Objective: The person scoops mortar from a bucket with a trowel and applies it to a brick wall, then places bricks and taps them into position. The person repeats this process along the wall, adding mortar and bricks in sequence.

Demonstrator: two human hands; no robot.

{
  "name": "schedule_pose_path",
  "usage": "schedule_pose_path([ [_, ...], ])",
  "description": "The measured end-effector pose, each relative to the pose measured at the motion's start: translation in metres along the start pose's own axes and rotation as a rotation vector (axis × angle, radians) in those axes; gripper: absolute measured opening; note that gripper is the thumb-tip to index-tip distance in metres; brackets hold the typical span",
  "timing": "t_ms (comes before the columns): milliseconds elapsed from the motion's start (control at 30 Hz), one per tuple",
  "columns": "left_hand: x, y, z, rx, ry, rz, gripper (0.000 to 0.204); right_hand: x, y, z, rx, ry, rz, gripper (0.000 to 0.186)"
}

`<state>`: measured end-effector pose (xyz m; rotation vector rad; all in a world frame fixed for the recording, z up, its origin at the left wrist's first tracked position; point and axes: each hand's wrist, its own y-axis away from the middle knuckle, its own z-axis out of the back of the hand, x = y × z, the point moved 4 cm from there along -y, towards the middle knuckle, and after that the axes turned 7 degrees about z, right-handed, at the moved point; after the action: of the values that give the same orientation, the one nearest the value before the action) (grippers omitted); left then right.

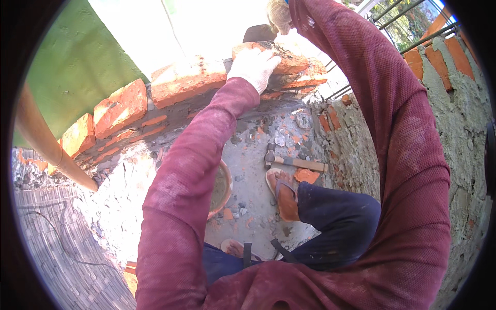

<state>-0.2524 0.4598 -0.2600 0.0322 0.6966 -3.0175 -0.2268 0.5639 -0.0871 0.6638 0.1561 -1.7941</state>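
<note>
Basin of mortar, left hand on brick

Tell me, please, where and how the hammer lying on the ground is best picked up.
Probably by the middle of its wooden handle, from above: the hammer lies flat, the slim handle running right from the dark head, while the sandalled foot and a brick fragment crowd its near side.
</note>
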Motion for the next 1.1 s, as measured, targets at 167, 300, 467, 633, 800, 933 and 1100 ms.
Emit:
schedule_pose_path([
  [167, -0.007, 0.0, 0.019, 0.122, -0.084, 0.046, 0.044, -0.008, 0.011, 0.031, 0.029, -0.066, 0.044, 0.039],
  [300, 0.005, 0.053, 0.035, 0.045, 0.098, -0.085, 0.045, -0.003, 0.055, 0.087, 0.015, -0.263, 0.098, 0.038],
  [467, 0.087, 0.226, 0.139, -0.068, 0.859, 0.69, 0.036, 0.005, 0.171, 0.052, -0.096, -0.588, 0.277, 0.044],
  [633, 0.15, 0.415, 0.101, 0.29, 0.344, 1.249, 0.079, 0.175, 0.152, -0.005, -0.084, -0.424, 0.556, 0.026],
  [800, 0.162, 0.525, 0.0, 0.259, 0.388, 1.078, 0.071, 0.322, 0.095, -0.017, -0.229, -0.284, 0.604, 0.018],
  [933, 0.162, 0.501, -0.007, 0.417, 0.076, 0.99, 0.066, 0.37, 0.065, -0.054, -0.067, -0.247, 0.593, 0.016],
  [1100, 0.151, 0.465, 0.023, 0.336, 0.446, 1.5, 0.076, 0.383, 0.097, -0.082, 0.165, -0.38, 0.516, 0.028],
])
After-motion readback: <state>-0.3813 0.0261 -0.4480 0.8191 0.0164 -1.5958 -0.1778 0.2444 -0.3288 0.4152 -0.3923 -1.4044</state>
